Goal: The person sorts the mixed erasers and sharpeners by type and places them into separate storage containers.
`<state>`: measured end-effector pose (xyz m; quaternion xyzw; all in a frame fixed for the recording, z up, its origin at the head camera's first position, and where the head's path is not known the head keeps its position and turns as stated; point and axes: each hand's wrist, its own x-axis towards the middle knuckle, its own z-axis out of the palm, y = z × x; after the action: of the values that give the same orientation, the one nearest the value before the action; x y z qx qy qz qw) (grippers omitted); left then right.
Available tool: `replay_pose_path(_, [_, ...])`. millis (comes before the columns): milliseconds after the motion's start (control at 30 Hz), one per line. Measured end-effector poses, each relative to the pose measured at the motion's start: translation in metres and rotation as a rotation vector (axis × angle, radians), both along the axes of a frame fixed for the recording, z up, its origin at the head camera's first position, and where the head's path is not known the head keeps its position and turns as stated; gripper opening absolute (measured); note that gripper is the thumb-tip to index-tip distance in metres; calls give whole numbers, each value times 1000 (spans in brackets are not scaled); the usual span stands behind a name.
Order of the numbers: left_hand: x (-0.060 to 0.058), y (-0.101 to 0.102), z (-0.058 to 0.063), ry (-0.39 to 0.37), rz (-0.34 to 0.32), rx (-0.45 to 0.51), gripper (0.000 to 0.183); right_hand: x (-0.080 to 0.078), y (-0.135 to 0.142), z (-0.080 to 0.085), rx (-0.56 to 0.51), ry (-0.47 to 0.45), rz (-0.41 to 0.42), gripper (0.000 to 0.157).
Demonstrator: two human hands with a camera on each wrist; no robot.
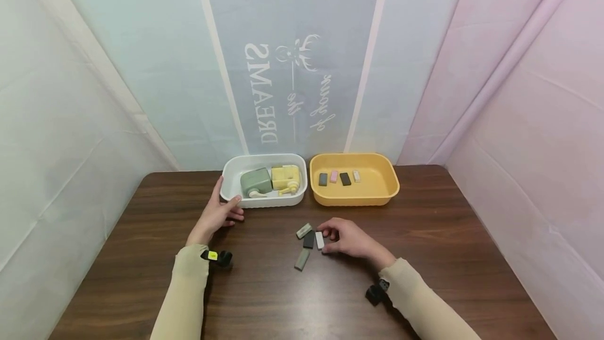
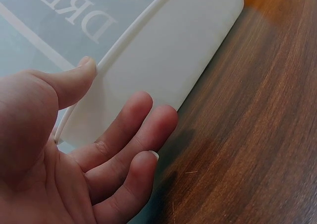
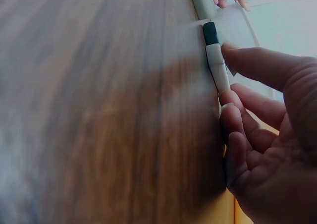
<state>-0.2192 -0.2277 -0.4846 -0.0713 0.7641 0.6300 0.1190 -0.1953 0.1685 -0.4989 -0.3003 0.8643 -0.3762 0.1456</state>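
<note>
Just right of the table's middle, my right hand (image 1: 351,237) pinches a small white block (image 1: 320,241) by its two ends, thumb at the near end and index finger at the far end. Beside that block lie a black block (image 1: 309,239) and two grey-green blocks, one farther back (image 1: 304,231) and one nearer (image 1: 302,259). My left hand (image 1: 218,215) touches the front left corner of a white bin (image 1: 261,202). In the left wrist view its thumb rests at the rim, while the other visible fingers are loosely bent; the index finger is hidden there.
A green pump bottle (image 1: 256,181) and a yellow pump bottle (image 1: 285,176) lie inside the white bin. To its right stands a yellow bin (image 1: 355,201) with several small blocks in it, grey, pink, black and white. Fabric walls enclose the wooden table (image 1: 255,298) behind and at both sides.
</note>
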Motion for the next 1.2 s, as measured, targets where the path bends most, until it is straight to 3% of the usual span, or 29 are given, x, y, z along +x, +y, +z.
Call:
replay_pose_path(267, [10,8,28,-18,-18,14,89,1,-4,-1,22,42,-21,39])
replay_pose_path(400, [13,10,34,-12,-21,6,88,2,-4,-1,20,24,-28,38])
replay_pose_path(533, [10,7,28,-5,-25,8,90,4,-4,0,24,21,-25,37])
replay_pose_path(800, [0,0,-1,6,0,-11,89,5,-3,1,22,15,-13,36])
replay_pose_path(1200, [1,0,-3,8,10,-28,91,5,1,11,-35,-9,-38,37])
